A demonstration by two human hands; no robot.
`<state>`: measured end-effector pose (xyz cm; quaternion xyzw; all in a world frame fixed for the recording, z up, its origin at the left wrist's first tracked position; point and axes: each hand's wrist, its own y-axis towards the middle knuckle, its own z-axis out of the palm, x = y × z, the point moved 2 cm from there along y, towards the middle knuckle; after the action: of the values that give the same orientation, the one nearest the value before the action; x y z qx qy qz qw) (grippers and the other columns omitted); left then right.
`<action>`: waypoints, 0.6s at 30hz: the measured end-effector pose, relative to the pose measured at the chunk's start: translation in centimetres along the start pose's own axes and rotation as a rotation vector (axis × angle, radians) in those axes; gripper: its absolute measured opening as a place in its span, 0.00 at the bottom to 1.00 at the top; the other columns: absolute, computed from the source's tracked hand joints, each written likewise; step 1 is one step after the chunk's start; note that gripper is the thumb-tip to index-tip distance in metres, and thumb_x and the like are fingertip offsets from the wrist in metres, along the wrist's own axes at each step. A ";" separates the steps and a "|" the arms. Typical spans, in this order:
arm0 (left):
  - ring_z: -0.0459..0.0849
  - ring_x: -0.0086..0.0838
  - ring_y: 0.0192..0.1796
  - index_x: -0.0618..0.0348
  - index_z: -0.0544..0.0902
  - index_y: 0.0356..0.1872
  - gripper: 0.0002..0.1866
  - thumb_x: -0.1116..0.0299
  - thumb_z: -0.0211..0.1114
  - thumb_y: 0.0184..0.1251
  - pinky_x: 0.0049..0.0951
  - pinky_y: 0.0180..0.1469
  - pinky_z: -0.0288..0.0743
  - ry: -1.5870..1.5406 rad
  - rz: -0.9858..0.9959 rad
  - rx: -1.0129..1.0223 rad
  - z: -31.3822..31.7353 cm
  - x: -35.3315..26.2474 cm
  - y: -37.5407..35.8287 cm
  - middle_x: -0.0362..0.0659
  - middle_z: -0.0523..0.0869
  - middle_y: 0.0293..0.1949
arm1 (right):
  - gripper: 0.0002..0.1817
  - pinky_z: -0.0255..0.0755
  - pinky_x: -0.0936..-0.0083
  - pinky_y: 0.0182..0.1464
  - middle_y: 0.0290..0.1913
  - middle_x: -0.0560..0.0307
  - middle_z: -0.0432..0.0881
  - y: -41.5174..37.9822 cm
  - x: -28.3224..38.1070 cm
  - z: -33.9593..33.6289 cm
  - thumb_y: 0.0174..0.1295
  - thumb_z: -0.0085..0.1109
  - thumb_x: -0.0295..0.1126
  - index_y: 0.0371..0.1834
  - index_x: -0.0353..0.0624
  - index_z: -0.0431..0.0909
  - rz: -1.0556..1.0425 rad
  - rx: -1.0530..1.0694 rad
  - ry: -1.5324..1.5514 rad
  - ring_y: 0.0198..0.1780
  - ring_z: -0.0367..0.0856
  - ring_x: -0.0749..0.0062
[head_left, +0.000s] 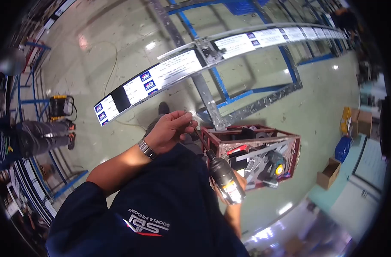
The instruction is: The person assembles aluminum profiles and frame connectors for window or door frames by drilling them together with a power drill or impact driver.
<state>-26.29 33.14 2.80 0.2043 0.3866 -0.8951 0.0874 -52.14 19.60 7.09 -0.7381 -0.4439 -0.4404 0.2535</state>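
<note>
A black cordless drill is gripped by my right hand, its long thin bit pointing up and left. My left hand, with a metal watch on the wrist, is closed in a pinch close to the bit's tip. Something tiny and thin shows at the fingertips, too small to name. Beyond my hands, a long profile covered in printed white film lies across a grey and blue metal stand. Neither hand touches it.
A red-framed tool cart with several tools stands close on my right. Another person stands at the left near a yellow and black machine. A thin hose runs over the floor. Cardboard boxes sit at the right.
</note>
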 end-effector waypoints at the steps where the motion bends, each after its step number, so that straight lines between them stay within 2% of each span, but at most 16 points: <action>1: 0.86 0.16 0.36 0.54 0.79 0.45 0.07 0.63 0.63 0.81 0.15 0.29 0.73 -0.023 0.005 -0.010 -0.3 -0.5 -0.1 0.41 0.89 0.42 | 0.26 0.82 0.69 0.45 0.42 0.42 0.89 0.9 0.2 -0.1 0.47 0.77 0.32 0.49 0.30 0.84 -0.006 0.033 0.012 0.41 0.91 0.52; 4: 0.86 0.16 0.35 0.55 0.79 0.45 0.07 0.64 0.63 0.81 0.15 0.29 0.73 -0.063 0.019 -0.027 -1.2 -2.1 0.9 0.42 0.89 0.42 | 0.19 0.81 0.70 0.38 0.35 0.49 0.88 3.9 0.8 0.3 0.49 0.80 0.30 0.43 0.34 0.85 0.009 0.083 -0.026 0.33 0.89 0.61; 6: 0.86 0.17 0.35 0.55 0.79 0.45 0.07 0.64 0.64 0.80 0.15 0.29 0.73 -0.075 0.009 -0.013 -1.5 -3.7 2.1 0.42 0.89 0.42 | 0.19 0.79 0.68 0.36 0.36 0.49 0.87 6.5 1.7 0.9 0.51 0.79 0.30 0.44 0.36 0.84 0.012 0.064 -0.042 0.33 0.88 0.59; 8: 0.86 0.17 0.36 0.56 0.79 0.44 0.07 0.64 0.64 0.80 0.16 0.30 0.74 -0.085 -0.013 0.022 -1.3 -5.7 3.4 0.43 0.89 0.42 | 0.20 0.78 0.67 0.36 0.36 0.50 0.87 8.4 2.3 0.7 0.51 0.78 0.32 0.46 0.37 0.85 0.003 0.101 -0.113 0.32 0.87 0.58; 14: 0.90 0.23 0.39 0.60 0.81 0.47 0.07 0.67 0.66 0.78 0.21 0.33 0.80 -0.028 -0.091 0.147 -0.7 -10.9 8.7 0.47 0.90 0.44 | 0.19 0.78 0.65 0.39 0.37 0.53 0.87 13.2 5.7 0.1 0.52 0.77 0.32 0.48 0.40 0.86 0.171 0.088 -0.390 0.33 0.86 0.60; 18: 0.90 0.22 0.38 0.59 0.82 0.47 0.08 0.66 0.67 0.78 0.18 0.30 0.78 -0.101 -0.138 0.228 0.3 -13.2 11.5 0.45 0.91 0.43 | 0.20 0.80 0.70 0.41 0.37 0.56 0.87 17.7 9.0 0.1 0.52 0.78 0.32 0.48 0.41 0.86 0.404 0.039 -0.297 0.37 0.87 0.67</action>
<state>-10.87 24.97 1.16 0.1403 0.2907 -0.9462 0.0214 -34.60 15.16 15.21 -0.8635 -0.3278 -0.2591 0.2826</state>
